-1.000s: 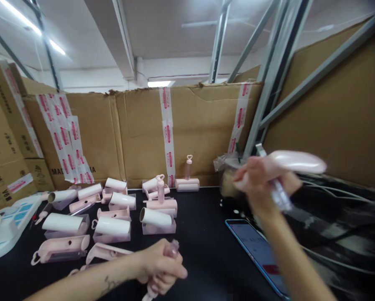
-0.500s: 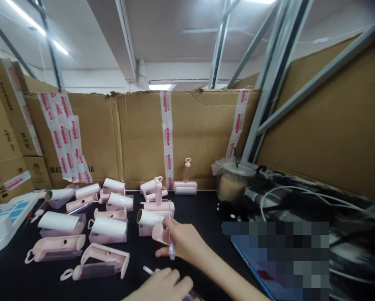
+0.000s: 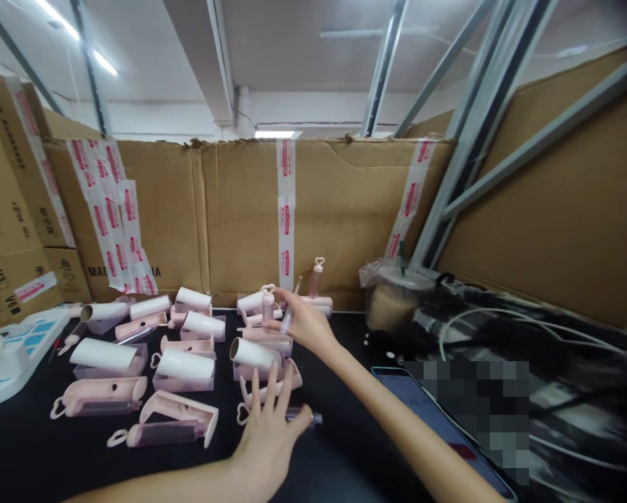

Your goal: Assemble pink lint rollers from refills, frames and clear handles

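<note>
My left hand [image 3: 268,433] lies with fingers spread over a pink lint roller frame [image 3: 295,374] and its heart-looped handle [image 3: 242,413], whose clear end [image 3: 313,418] shows past my thumb. Farther off, my right hand [image 3: 307,325] keeps a slim clear-handled tool [image 3: 288,318], like a screwdriver, against its fingers. Its thumb and forefinger are around an upright pink handle [image 3: 268,307] with a heart loop; whether they press on it is hard to see. A white paper roll [image 3: 258,355] rests on a clear box just beyond my left fingertips.
More white rolls [image 3: 184,365], pink frames [image 3: 103,397] and handles [image 3: 166,433] lie in rows on the left. Behind stands a taped cardboard wall [image 3: 240,209]. A drink cup [image 3: 394,300], a phone [image 3: 397,384] and cables [image 3: 481,314] are at the right; a white power strip [image 3: 19,360] is far left.
My right hand has moved away from the near pink frame, forward to the upright handle, still with the slim tool. My left hand has come forward and spread over the near frame and handle.
</note>
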Tool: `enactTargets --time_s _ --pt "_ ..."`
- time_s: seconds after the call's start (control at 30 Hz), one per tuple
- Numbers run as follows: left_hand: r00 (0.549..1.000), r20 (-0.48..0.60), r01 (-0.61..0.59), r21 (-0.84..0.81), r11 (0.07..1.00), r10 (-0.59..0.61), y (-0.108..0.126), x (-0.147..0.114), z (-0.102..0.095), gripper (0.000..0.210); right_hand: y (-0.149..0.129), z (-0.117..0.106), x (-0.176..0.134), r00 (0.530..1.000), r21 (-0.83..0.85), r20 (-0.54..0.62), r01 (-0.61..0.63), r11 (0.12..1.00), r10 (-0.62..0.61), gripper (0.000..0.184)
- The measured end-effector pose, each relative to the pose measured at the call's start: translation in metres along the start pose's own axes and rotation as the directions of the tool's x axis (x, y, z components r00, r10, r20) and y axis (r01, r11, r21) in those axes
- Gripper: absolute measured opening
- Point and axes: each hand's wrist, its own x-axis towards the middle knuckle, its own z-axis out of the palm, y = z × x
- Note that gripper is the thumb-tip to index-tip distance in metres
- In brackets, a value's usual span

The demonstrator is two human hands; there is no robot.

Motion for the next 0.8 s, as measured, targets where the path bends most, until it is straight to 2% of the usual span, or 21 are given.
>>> enactTargets --time_s 0.07,0.13,0.2,0.27,0.3,0.37,0.43,0.5,0.6,0.67,0.8 --pt "0.996 0.076 0.052 -0.041 0.998 -0.048 -0.004 0.008 0.007 0.037 0.001 0.003 0.016 1.000 0.060 0.007 0.022 0.998 -0.022 0.028" --pt "0.992 0.118 0.039 -0.058 0.998 -0.032 -0.011 0.017 0.011 0.041 -0.001 -0.010 0.027 0.998 0.089 -0.063 0.026 0.996 -0.021 0.026" --pt "0.991 0.126 -0.029 -0.060 0.998 0.036 -0.020 0.025 0.012 0.044 -0.003 -0.039 0.032 0.980 0.121 -0.198 0.031 0.992 -0.006 0.026" --pt "0.986 0.122 -0.103 -0.061 0.993 0.110 -0.028 0.030 0.010 0.045 -0.004 -0.072 0.034 0.922 0.227 -0.386 0.058 0.972 0.035 0.025" --pt "0.983 0.122 -0.129 -0.065 0.990 0.136 -0.031 0.032 0.008 0.046 -0.004 -0.084 0.033 0.902 0.279 -0.428 0.078 0.957 0.051 0.025" --pt "0.980 0.127 -0.147 -0.075 0.986 0.156 -0.033 0.033 0.006 0.045 -0.001 -0.094 0.029 0.930 0.361 -0.360 0.071 0.930 0.068 0.026" --pt "0.980 0.133 -0.138 -0.076 0.988 0.147 -0.032 0.031 0.005 0.045 0.006 -0.081 0.025 0.986 0.398 -0.158 0.015 0.917 0.053 0.028" --pt "0.983 0.135 -0.114 -0.071 0.991 0.123 -0.029 0.029 0.005 0.045 0.015 -0.053 0.021 0.999 0.397 0.041 -0.033 0.917 0.018 0.030" --pt "0.987 0.128 -0.093 -0.061 0.994 0.100 -0.026 0.027 0.004 0.043 0.025 -0.009 0.019 0.991 0.378 0.129 -0.034 0.925 -0.016 0.031" --pt "0.987 0.127 -0.093 -0.058 0.994 0.100 -0.026 0.027 0.005 0.043 0.028 0.010 0.020 0.987 0.371 0.155 -0.023 0.928 -0.037 0.030" --pt "0.988 0.134 -0.071 -0.066 0.995 0.080 -0.027 0.027 0.006 0.043 0.035 0.019 0.027 0.983 0.327 0.176 -0.004 0.945 -0.057 0.029"
